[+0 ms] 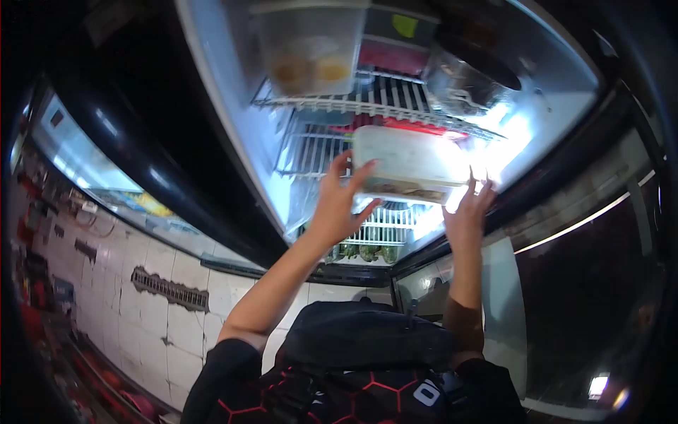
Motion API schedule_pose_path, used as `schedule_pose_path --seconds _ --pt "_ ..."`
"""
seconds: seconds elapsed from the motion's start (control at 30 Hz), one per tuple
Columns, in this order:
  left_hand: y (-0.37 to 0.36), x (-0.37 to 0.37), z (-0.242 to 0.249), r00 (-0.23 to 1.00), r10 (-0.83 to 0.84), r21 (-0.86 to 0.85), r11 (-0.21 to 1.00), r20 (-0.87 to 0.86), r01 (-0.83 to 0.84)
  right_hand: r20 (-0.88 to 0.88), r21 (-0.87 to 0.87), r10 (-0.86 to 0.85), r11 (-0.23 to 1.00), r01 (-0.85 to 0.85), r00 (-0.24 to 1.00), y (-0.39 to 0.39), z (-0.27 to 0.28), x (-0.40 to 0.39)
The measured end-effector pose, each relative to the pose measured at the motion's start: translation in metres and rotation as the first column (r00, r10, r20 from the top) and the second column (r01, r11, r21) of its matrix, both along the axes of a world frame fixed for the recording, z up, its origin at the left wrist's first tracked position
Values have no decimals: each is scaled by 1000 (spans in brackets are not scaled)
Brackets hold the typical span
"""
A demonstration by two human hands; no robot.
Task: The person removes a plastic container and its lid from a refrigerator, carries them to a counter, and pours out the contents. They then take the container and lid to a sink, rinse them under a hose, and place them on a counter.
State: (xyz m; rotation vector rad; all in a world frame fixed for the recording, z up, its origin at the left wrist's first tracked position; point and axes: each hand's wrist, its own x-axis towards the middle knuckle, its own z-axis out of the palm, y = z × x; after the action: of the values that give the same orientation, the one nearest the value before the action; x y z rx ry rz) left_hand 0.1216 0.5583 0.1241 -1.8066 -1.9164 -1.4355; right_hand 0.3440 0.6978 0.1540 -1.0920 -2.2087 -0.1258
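A white-lidded, clear rectangular container (409,157) is at the middle shelf of a lit fridge, with something brownish low inside it. My left hand (342,201) is at the container's left end, thumb and fingers spread apart; whether it bears any weight is unclear. At the right end, my right hand (470,205) has its fingers against the container's corner, gripping it. Strong glare partly washes out those fingertips.
On the upper wire rack (388,102) stand a translucent tub (311,49) with yellowish contents and a metal pot (470,78). Green items (367,252) lie at the fridge bottom. The open glass door (579,275) is at right, a floor drain (169,288) at left.
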Motion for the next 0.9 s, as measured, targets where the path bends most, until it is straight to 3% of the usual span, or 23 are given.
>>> schedule_pose_path --seconds 0.03,0.07,0.13,0.2,0.27,0.3,0.33,0.37,0.43,0.5,0.57,0.63,0.7,0.77,0.8,0.83,0.9 --pt "5 12 3 999 37 25 999 -41 -36 43 -25 -81 996 82 996 -3 -1 3" --pt "11 22 2 996 63 31 998 -68 -61 22 -15 -29 999 30 999 -6 4 4" --pt "23 32 1 1000 -17 71 997 20 16 26 -19 -80 997 81 996 -19 7 -2" --pt "24 37 2 999 31 78 996 13 -32 27 14 -66 998 66 997 -34 4 -10" --pt "25 37 0 998 56 82 995 13 -57 80 238 -294 933 268 952 -61 -3 -18" --pt "24 36 0 999 43 72 996 8 -43 90 239 -285 936 257 954 -65 -15 -16" --pt "21 35 -1 1000 29 61 998 7 -30 -28 313 6 950 3 1000 -65 -40 -13" --pt "14 33 -2 999 39 57 998 21 -40 -120 406 305 884 -234 945 -65 -68 -9" --pt "-5 24 -4 1000 29 187 982 10 -31 -14 127 508 855 -503 861 -68 -127 -10" --pt "-37 9 -28 999 -8 185 983 -51 17 127 -267 639 759 -594 759 -77 -134 -39" --pt "-79 -1 -58 998 -3 53 999 -57 6 58 -366 769 610 -703 637 -71 -151 -60" --pt "-120 -4 -87 995 62 -133 990 72 -52 102 -469 780 585 -662 617 -65 -155 -90" --pt "-162 -4 -120 962 170 -285 953 214 -105 235 -347 756 652 -674 611 -56 -156 -122" --pt "-201 -3 -148 936 244 -363 921 253 -142 356 -230 619 784 -577 700 -45 -160 -156" --pt "-219 -2 -157 905 309 -420 892 292 -169 444 -303 514 857 -417 734 -38 -166 -175" --pt "-235 -1 -162 868 375 -475 859 326 -193 442 -300 521 853 -427 730 -32 -161 -192" --pt "-260 2 -166 835 428 -491 841 345 -228 506 -490 411 861 -139 759 -23 -154 -222"
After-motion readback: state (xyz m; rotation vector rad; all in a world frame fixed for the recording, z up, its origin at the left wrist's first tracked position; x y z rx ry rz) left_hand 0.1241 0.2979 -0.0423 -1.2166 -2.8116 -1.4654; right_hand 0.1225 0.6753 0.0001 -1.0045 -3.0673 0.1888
